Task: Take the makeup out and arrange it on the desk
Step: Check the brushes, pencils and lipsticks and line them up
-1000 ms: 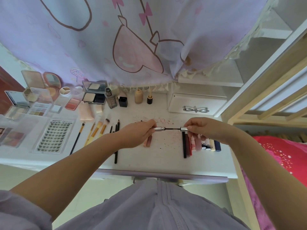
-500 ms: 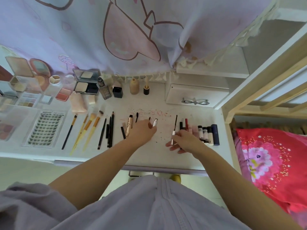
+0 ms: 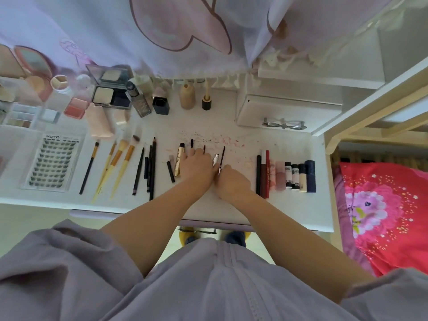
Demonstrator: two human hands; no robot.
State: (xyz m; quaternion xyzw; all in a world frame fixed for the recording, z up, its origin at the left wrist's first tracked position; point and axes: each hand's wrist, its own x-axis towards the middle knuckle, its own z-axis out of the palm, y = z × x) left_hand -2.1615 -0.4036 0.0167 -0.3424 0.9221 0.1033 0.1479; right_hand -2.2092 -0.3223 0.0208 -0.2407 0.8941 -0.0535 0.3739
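Hands meet at the middle of the white desk [image 3: 289, 205]. I see my left hand [image 3: 196, 166] lying knuckles up over a silver tube [image 3: 215, 159], fingers curled; whether it grips anything I cannot tell. My right hand [image 3: 232, 181] pinches the lower end of a thin dark wand [image 3: 222, 158] that lies on the desk. Brushes [image 3: 115, 165] lie in a row to the left, lip tubes and small bottles [image 3: 294, 176] to the right.

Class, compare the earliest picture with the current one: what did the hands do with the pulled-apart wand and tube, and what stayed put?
Both hands came down: the wand and silver tube now lie on the desk, beside the left hand and right hand. Brushes and lipstick row unchanged.
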